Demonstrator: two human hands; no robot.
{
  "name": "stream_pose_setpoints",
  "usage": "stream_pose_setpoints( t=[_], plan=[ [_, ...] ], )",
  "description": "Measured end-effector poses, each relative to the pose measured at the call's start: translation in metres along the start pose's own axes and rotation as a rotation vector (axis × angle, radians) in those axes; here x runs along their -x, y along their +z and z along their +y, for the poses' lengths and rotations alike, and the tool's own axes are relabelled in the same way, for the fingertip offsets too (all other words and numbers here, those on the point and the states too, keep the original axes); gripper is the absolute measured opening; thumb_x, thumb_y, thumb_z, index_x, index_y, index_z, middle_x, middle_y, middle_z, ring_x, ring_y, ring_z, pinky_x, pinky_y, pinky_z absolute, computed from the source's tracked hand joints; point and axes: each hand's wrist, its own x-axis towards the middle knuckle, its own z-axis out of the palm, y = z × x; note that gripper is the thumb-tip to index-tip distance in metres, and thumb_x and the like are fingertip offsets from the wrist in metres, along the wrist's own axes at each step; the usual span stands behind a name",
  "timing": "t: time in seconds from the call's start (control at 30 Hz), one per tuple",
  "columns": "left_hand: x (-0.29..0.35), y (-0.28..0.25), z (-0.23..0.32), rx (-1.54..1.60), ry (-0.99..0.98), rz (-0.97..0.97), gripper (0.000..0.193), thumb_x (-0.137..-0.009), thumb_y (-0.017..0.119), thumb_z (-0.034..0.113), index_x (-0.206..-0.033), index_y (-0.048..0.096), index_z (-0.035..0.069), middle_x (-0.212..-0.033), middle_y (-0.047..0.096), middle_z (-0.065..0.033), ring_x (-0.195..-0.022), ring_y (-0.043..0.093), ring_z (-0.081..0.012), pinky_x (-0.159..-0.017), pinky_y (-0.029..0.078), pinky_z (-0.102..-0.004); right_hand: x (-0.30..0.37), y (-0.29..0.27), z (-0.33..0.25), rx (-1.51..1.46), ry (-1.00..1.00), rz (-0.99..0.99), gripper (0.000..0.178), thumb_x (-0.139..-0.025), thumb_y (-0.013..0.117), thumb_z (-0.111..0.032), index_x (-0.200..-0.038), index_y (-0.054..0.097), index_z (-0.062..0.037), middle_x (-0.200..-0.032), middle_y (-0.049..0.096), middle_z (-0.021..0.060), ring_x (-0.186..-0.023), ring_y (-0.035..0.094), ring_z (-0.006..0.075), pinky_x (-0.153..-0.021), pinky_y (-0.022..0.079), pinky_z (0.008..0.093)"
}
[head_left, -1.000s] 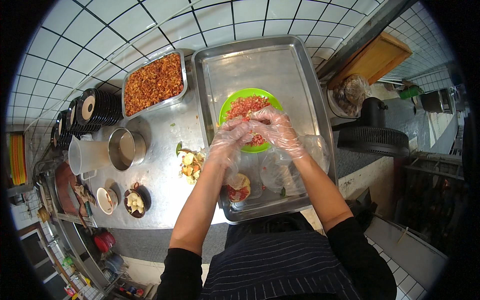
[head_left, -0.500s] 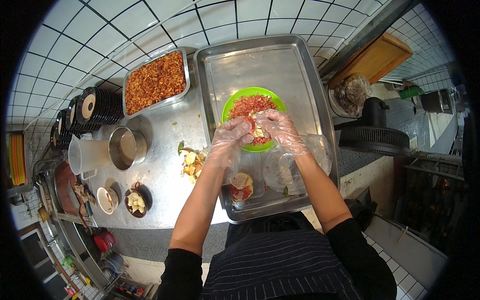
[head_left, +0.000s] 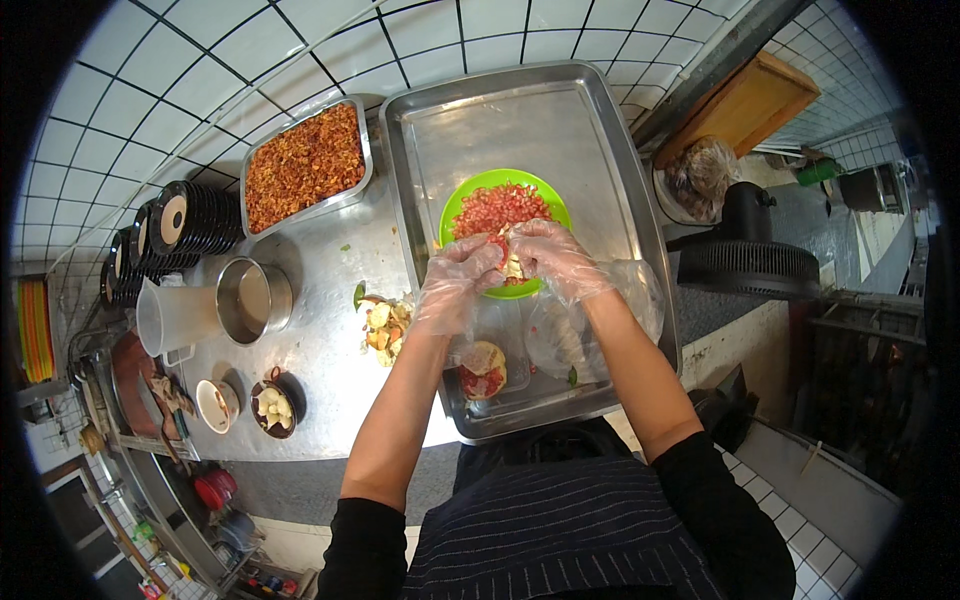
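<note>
My left hand [head_left: 460,275] and my right hand [head_left: 557,262], both in clear plastic gloves, meet over the near side of a bright green plate [head_left: 449,214]. Between them they grip a broken pomegranate piece [head_left: 514,264], with red seeds and pale pith showing. Fingers on both sides are curled round it and partly hide it. Loose red pomegranate seeds [head_left: 500,205] are heaped on the plate. Nearer to me, below my left wrist, lies a cut pomegranate chunk [head_left: 483,372] on clear plastic. The plate sits in a large steel tray [head_left: 430,100].
Yellowish peel scraps [head_left: 383,328] lie left of the tray. Further left stand a steel pot [head_left: 254,300], a clear plastic jug [head_left: 165,318], a white cup [head_left: 217,405] and a dark bowl [head_left: 274,408]. A pan of reddish-brown crumbly food [head_left: 305,170] is behind; a black fan [head_left: 750,270] stands right.
Both hands stay over the plate on the pomegranate piece; the right fingers have shifted slightly. The whole view has moved a little.
</note>
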Motion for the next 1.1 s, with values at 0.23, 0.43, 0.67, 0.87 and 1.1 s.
stream_pose_setpoints(
  t=[0.23,0.43,0.67,0.87,1.1],
  plan=[
    [0.0,0.0,-0.001,-0.016,0.008,0.031,0.028,-0.083,0.069,0.011,-0.105,0.057,-0.002,-0.088,0.062,-0.0047,-0.066,0.059,-0.0099,-0.059,0.054,-0.0194,0.001,-0.004,0.002,-0.117,-0.013,0.065,0.021,-0.086,0.065,-0.02,-0.098,0.06,-0.0034,-0.079,0.059,0.0005,-0.066,0.055,0.0084,-0.059,0.047,0.0234],
    [-0.002,0.0,-0.004,-0.084,0.039,0.077,0.025,-0.082,0.071,0.012,-0.1,0.059,0.0,-0.087,0.063,-0.0039,-0.065,0.059,-0.0103,-0.058,0.054,-0.02,0.002,-0.004,-0.014,0.084,-0.06,0.147,0.019,-0.085,0.063,-0.013,-0.097,0.057,0.0005,-0.087,0.062,0.0078,-0.071,0.062,0.0142,-0.064,0.054,0.0276],
    [-0.003,0.0,-0.01,-0.037,0.045,0.065,0.031,-0.082,0.07,0.011,-0.106,0.057,-0.003,-0.095,0.062,-0.0061,-0.071,0.059,-0.0114,-0.061,0.053,-0.0203,0.003,-0.017,-0.01,-0.321,-0.093,0.006,0.023,-0.083,0.057,0.0,-0.105,0.053,0.0027,-0.098,0.063,0.0173,-0.08,0.065,0.022,-0.073,0.057,0.0337],
    [0.001,0.002,-0.01,-0.004,0.061,0.065,0.03,-0.082,0.07,0.011,-0.106,0.057,-0.003,-0.096,0.061,-0.0059,-0.079,0.06,-0.0117,-0.065,0.054,-0.0206,0.002,-0.01,-0.015,-0.318,-0.017,0.144,0.024,-0.086,0.06,-0.004,-0.108,0.051,0.0037,-0.101,0.063,0.0176,-0.091,0.064,0.0253,-0.077,0.057,0.0353],
    [-0.001,-0.001,-0.014,-0.051,0.055,0.049,0.034,-0.082,0.07,0.014,-0.108,0.057,-0.004,-0.096,0.062,-0.0064,-0.078,0.059,-0.0114,-0.066,0.051,-0.0212,-0.001,-0.009,-0.031,-0.084,-0.23,0.028,0.023,-0.09,0.057,-0.011,-0.108,0.055,0.003,-0.104,0.064,0.0147,-0.099,0.062,0.0203,-0.09,0.05,0.0313]
  ],
)
